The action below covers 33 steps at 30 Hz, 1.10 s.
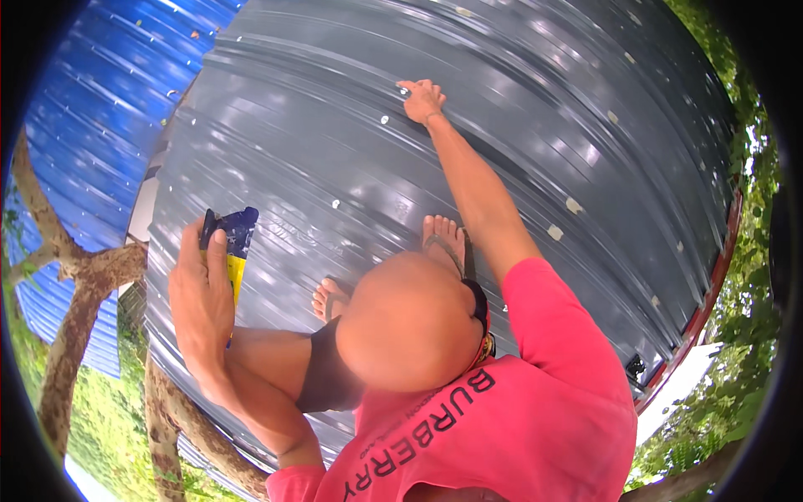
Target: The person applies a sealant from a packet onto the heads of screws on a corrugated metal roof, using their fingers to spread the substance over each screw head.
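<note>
My left hand [201, 289] is closed around a blue and yellow packet [237, 238], held upright at the left above the roof. Its dark, crumpled top sticks out past my fingers. Far ahead, my right arm is stretched out, and my right hand [425, 102] rests on the grey corrugated metal roof [284, 142]. The index finger of that hand points left, at a small white dab [403, 91] on the roof, while the other fingers are partly bent. I see nothing held in it. Another white dab [385, 120] lies just nearer.
My sandalled feet [443, 238] are on the roof ridges. Pale flakes [554, 232] lie to the right. A blue corrugated roof [100, 125] adjoins at left, with tree branches [88, 272] by the edge. A red-trimmed edge [698, 322] and foliage border the right.
</note>
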Each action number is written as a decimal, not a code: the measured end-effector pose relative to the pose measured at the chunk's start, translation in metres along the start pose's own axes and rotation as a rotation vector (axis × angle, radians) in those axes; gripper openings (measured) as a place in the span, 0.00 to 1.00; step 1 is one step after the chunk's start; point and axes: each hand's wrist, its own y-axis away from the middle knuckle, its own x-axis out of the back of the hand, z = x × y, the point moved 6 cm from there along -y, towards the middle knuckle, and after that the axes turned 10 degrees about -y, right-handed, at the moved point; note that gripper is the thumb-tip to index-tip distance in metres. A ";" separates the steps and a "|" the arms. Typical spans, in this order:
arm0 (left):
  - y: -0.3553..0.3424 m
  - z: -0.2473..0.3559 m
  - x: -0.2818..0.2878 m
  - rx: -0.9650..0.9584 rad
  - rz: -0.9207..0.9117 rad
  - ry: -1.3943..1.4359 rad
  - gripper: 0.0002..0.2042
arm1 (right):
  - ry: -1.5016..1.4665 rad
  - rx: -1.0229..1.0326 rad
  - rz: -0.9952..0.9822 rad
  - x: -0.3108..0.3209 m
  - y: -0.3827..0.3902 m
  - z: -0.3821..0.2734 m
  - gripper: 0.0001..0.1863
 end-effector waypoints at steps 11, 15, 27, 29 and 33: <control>-0.023 -0.003 -0.013 0.039 -0.041 0.041 0.17 | 0.031 0.079 0.066 -0.010 0.002 0.011 0.27; -0.023 0.001 -0.009 0.040 -0.048 0.057 0.16 | -0.082 0.040 0.089 -0.011 -0.005 0.013 0.24; -0.014 -0.014 -0.009 0.040 -0.015 0.072 0.16 | 0.006 -0.049 0.060 -0.008 -0.010 0.017 0.25; -0.013 -0.016 -0.009 0.039 -0.016 0.067 0.16 | 0.017 -0.029 0.049 -0.010 -0.011 0.017 0.25; -0.014 -0.013 -0.012 0.065 -0.036 0.062 0.17 | 0.070 -0.009 0.029 -0.007 -0.010 0.020 0.25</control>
